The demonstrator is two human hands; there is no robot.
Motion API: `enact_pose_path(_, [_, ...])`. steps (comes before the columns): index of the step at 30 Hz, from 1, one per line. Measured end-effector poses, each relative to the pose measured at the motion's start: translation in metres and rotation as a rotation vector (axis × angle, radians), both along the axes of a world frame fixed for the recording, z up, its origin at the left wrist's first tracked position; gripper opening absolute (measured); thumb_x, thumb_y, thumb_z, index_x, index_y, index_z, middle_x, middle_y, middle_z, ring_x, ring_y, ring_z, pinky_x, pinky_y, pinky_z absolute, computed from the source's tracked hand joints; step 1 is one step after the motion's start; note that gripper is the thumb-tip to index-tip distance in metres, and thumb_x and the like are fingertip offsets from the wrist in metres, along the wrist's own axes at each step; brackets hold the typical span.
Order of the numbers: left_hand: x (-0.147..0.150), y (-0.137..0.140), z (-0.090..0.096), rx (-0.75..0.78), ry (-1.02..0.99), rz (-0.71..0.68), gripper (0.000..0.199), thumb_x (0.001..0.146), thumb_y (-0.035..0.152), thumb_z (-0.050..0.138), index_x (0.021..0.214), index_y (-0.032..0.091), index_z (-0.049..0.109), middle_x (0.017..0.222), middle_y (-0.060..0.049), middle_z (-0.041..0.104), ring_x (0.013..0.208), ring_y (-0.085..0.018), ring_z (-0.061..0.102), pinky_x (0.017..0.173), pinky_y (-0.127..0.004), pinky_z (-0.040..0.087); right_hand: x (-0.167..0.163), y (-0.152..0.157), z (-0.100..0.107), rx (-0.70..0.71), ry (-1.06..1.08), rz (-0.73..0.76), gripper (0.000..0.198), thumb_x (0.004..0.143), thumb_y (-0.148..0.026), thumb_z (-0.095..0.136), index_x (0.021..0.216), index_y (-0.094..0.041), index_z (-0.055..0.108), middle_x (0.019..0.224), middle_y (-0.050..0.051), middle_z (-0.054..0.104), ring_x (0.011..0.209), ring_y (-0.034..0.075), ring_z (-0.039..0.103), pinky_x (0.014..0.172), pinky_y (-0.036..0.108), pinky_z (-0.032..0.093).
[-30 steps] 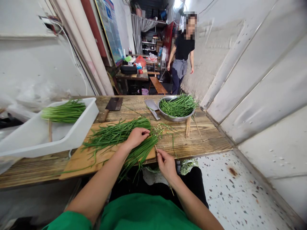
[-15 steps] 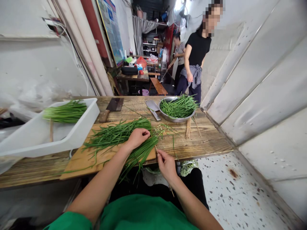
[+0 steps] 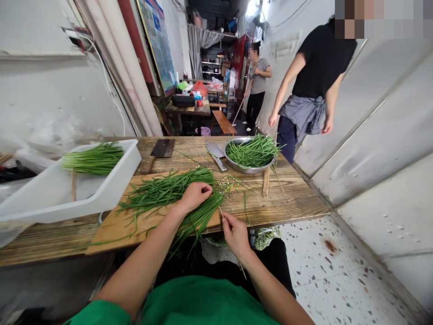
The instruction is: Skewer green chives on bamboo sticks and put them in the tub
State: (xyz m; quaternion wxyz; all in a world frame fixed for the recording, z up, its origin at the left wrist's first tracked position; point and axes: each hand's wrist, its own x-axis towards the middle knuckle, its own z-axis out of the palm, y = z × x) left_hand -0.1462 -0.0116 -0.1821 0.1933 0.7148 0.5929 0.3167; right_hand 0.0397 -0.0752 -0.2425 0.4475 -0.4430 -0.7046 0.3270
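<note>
My left hand [image 3: 196, 196] rests among green garlic chives [image 3: 158, 192] on a wooden cutting board [image 3: 113, 230]. Its fingers are closed at the cut ends of the nearer bunch [image 3: 202, 215]; exactly how many stalks they grip is hidden. In my right hand [image 3: 236, 232], at the table's front edge, a thin bamboo skewer [image 3: 242, 271] is pinched between thumb and fingers. The skewer's upper end points at the ends of the nearer bunch, and I cannot tell whether it pierces them. Small pale buds and loose stalks [image 3: 230, 183] lie just beyond.
A steel bowl of chives [image 3: 252, 153], a cleaver [image 3: 216, 155] and bundled skewers [image 3: 266, 181] lie on the wooden table [image 3: 301, 198]. Left are a dark-bladed cleaver [image 3: 163, 148] and a white tray [image 3: 111, 180] with more chives. A person in black [image 3: 318, 67] stands right; another person [image 3: 259, 81] sweeps behind.
The person in black has come closer and to the right. The sweeping person now shows more fully. Both my hands and the skewer stay almost where they were.
</note>
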Motion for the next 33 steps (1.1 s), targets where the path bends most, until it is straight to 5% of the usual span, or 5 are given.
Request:
enact_pose_path(20, [-0.002,-0.002,-0.004,0.028,0.011,-0.033,0.017,0.073,0.023,0.049,0.072,0.016,0.065,0.069,-0.001,0.065,0.064,-0.013,0.056,0.061,-0.022,0.041,-0.002,0.001,-0.002,0.044,-0.044,-0.022,0.029,0.083,-0.020,0.043,0.101,-0.020,0.067,0.092,0.005,0.070,0.079,0.019,0.067,0.074,0.029,0.053])
enact_pose_path(33, [-0.015,-0.011,0.011,0.093,0.118,-0.091,0.018,0.077,0.029,0.054,0.086,0.019,0.067,0.090,-0.005,0.065,0.088,-0.018,0.055,0.083,-0.030,0.040,-0.003,-0.007,0.003,0.070,-0.001,-0.060,0.030,0.084,-0.021,0.041,0.103,-0.019,0.064,0.093,0.006,0.070,0.082,0.019,0.066,0.075,0.029,0.052])
